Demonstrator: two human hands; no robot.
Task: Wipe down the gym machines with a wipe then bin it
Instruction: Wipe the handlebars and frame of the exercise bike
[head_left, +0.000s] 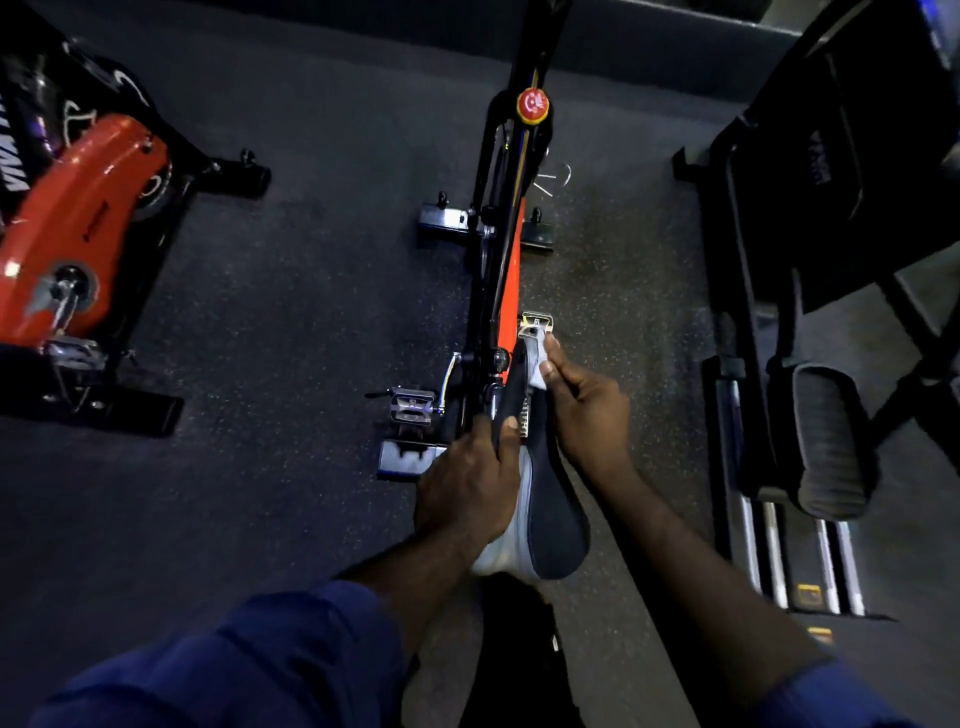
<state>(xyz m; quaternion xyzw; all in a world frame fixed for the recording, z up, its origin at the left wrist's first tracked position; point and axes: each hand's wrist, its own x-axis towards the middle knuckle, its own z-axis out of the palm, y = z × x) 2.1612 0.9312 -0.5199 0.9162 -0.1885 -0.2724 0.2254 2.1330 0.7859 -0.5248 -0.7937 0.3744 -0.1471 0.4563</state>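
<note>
Looking straight down from head height.

Nearest, at the bottom edge: two dark blue sleeves (249, 660), bare forearms reaching forward. Just beyond, a black saddle (558, 519) with a pale grey side, nose pointing away. Left grip (467, 488) curled round the saddle's left edge, thumb pressed on top, steadying it. Right grip (584, 410) beside the nose on its right, thumb and fingertips pinching a small white wipe (537, 366) against the nose tip.

Judged as mid-wipe on the saddle, with binning not yet done. To do this step well:
- Hold the left grip firm against any twist of the seat.
- Draw the wipe from the nose back toward the wide rear in overlapping strokes.
- Cover the top, both flanks and the underside lip.
- Refold to a clean face once soiled.
- Keep the pinch tight, to avoid dropping the wipe on the floor.

Farther on, under the saddle: the orange and black frame of an exercise bike (511, 270). Metal left pedal (413, 405) out to one side, right pedal (536, 325) just past the wipe. Higher up the frame, a red and yellow knob (532, 105). All around, dark speckled rubber floor (311, 312).

Far left, a second orange bike (78, 223). To the right, a black machine with a ribbed footplate (826, 441). No bin in view.
</note>
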